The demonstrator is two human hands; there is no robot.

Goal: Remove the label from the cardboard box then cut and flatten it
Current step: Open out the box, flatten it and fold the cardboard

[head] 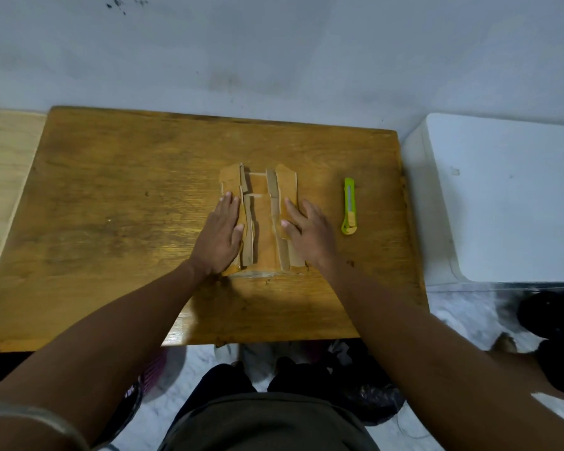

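The brown cardboard box (261,219) lies cut open and spread flat in the middle of the wooden table (111,196), its flaps folded out to both sides. My left hand (220,234) presses flat on the left flap with straight fingers. My right hand (308,231) presses flat on the right flap, its thumb on a narrow strip. A lime green utility knife (349,206) lies on the table just right of my right hand, untouched. No label shows on the cardboard.
A white block (508,196) stands right of the table. A pale wooden surface (4,164) adjoins the table's left edge. A grey wall runs behind. Dark bags and shoes (554,320) lie on the floor below and to the right.
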